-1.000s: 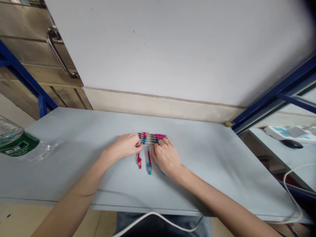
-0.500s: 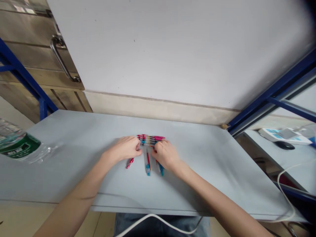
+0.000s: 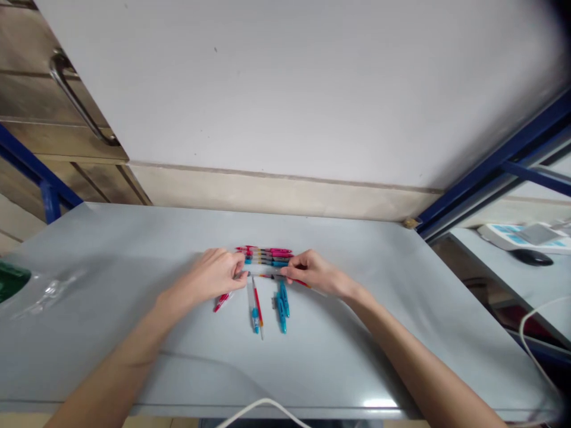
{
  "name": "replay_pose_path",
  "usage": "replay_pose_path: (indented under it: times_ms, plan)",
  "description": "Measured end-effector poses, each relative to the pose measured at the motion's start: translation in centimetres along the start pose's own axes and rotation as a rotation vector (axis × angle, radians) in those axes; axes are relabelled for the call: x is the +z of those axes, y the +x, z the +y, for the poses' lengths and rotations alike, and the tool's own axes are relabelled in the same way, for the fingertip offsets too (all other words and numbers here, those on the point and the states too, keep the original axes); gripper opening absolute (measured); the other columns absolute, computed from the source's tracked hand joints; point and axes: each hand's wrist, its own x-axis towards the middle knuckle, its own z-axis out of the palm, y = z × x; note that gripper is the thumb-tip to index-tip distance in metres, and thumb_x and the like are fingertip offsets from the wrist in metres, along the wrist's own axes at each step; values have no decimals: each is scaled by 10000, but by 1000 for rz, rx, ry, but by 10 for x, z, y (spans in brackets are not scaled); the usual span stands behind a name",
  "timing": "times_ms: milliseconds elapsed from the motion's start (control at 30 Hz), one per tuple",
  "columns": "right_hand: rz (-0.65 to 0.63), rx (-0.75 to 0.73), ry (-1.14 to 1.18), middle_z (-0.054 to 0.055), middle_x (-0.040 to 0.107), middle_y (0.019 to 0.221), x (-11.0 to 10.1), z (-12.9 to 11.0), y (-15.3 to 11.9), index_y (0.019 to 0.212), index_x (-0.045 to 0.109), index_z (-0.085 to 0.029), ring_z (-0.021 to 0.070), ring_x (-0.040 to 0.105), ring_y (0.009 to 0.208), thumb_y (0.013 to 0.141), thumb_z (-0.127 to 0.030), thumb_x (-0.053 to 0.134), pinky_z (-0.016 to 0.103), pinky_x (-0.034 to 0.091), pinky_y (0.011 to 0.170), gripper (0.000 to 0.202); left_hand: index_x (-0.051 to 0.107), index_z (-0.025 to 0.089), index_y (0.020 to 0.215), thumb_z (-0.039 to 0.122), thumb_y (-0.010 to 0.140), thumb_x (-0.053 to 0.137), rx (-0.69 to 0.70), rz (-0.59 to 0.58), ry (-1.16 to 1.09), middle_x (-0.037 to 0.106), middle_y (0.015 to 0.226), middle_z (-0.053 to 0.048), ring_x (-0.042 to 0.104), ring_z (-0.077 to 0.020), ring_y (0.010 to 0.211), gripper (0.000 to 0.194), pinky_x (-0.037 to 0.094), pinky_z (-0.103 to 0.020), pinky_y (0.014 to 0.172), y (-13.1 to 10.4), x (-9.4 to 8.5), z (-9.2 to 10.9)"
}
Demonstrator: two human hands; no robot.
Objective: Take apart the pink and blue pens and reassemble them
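Several assembled pens (image 3: 267, 254), pink and blue, lie side by side across the grey table. My left hand (image 3: 220, 274) is closed at their left side, its fingertips on the left end of a thin refill. The fingers of my right hand (image 3: 307, 272) pinch that refill (image 3: 265, 275) near its red part. Below lie a clear barrel with a blue grip (image 3: 255, 320), a red refill (image 3: 258, 306) and two blue pen parts (image 3: 282, 309). A pink pen part (image 3: 222, 301) rests under my left hand.
A bottle with a green label (image 3: 13, 280) lies at the table's left edge. The wall stands behind the grey table (image 3: 357, 356). A white cable (image 3: 267, 403) crosses the front edge. At the right are a blue frame (image 3: 495, 163) and a black mouse (image 3: 532, 257).
The view has shifted. My right hand has moved off the loose parts, uncovering the two blue pieces, and the refill now shows between my hands.
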Motion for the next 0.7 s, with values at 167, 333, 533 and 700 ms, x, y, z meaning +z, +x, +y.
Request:
replay_pose_path:
  times_ms: [167, 333, 533, 700]
  plan:
    - [53, 28, 234, -94, 267, 505, 0, 12, -6, 716, 648, -178, 81, 182, 475, 885, -650, 627, 268, 127, 462, 501, 504, 218, 697, 337, 892, 524, 76, 64, -32, 518, 548, 48, 431, -113, 502, 230, 293, -255, 564, 2, 12, -7]
    - [207, 52, 374, -85, 357, 503, 10, 9, -5, 705, 630, -175, 77, 235, 469, 869, -622, 667, 265, 159, 463, 478, 662, 228, 886, 311, 954, 509, 153, 178, -24, 592, 615, 44, 497, -109, 521, 187, 345, -245, 573, 5, 22, -17]
    - [370, -37, 536, -37, 487, 529, 15, 9, -4, 581, 548, -175, 74, 289, 487, 907, -529, 666, 267, 201, 491, 495, 684, 214, 1050, 286, 1031, 511, 367, 425, -153, 747, 982, -31, 652, -147, 806, 189, 473, -264, 759, 8, 24, -11]
    - [685, -85, 655, 14, 642, 658, 23, 5, -3, 761, 675, -164, 97, 435, 537, 865, -439, 725, 245, 303, 491, 298, 688, 203, 1006, 244, 1031, 528, 470, 472, -179, 703, 909, -46, 600, -178, 850, 167, 469, -304, 778, 8, 23, 3]
